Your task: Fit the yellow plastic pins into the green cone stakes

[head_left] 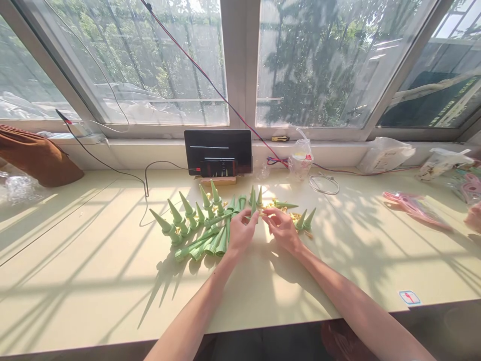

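Over the table (112,281), the left hand (240,234) and right hand (282,229) are pinching narrowly, fingertips together, on a small yellowish piece (260,213), which is sitting just beside the green cones (195,225).

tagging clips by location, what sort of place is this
Probably a small hand-assembly bench by a window. A heap of identical green cones lies on the pale table, the left hand and right hand meet beside it over small yellow pieces, and plastic bags sit along the sill.
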`<action>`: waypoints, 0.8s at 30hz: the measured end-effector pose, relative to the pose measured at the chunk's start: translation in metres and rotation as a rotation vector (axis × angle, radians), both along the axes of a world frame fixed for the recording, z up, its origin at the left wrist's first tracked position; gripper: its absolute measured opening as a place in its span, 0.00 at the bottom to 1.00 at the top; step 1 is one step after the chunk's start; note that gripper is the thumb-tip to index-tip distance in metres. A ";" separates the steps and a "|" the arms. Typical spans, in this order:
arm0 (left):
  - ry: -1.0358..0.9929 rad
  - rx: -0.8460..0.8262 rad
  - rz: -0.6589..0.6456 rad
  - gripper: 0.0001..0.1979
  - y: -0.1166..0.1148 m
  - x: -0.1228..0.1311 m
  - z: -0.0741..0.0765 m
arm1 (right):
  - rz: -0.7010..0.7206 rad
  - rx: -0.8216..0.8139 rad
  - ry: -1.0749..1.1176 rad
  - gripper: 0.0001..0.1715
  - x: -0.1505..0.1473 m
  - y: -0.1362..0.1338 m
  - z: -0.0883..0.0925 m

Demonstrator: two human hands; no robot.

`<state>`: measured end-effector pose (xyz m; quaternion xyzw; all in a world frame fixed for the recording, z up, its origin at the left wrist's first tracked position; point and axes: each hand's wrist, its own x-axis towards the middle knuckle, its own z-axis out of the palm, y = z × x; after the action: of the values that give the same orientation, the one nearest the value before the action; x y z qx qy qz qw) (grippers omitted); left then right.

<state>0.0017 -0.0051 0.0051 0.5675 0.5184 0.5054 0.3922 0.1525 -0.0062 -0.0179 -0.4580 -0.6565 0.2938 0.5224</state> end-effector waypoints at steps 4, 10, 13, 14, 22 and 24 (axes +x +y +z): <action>-0.007 0.023 -0.001 0.21 -0.002 0.000 0.003 | 0.004 0.013 -0.004 0.15 0.000 -0.001 0.001; 0.018 0.012 0.001 0.22 -0.002 0.000 0.002 | -0.004 0.004 -0.015 0.16 0.000 -0.001 0.001; 0.022 -0.007 -0.017 0.21 -0.002 0.000 0.002 | -0.005 -0.011 -0.012 0.16 0.000 -0.001 0.001; 0.023 -0.009 -0.023 0.21 -0.002 0.000 0.002 | -0.004 -0.016 -0.011 0.16 0.000 -0.001 0.001; 0.074 0.006 -0.035 0.18 -0.002 0.000 0.004 | -0.003 0.010 -0.032 0.14 0.000 -0.002 0.002; 0.073 0.004 -0.040 0.17 -0.001 0.001 0.004 | -0.012 0.008 -0.037 0.15 0.000 -0.001 0.002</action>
<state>0.0023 -0.0062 0.0095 0.5963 0.5200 0.4775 0.3819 0.1523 -0.0075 -0.0157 -0.4652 -0.6644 0.2796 0.5139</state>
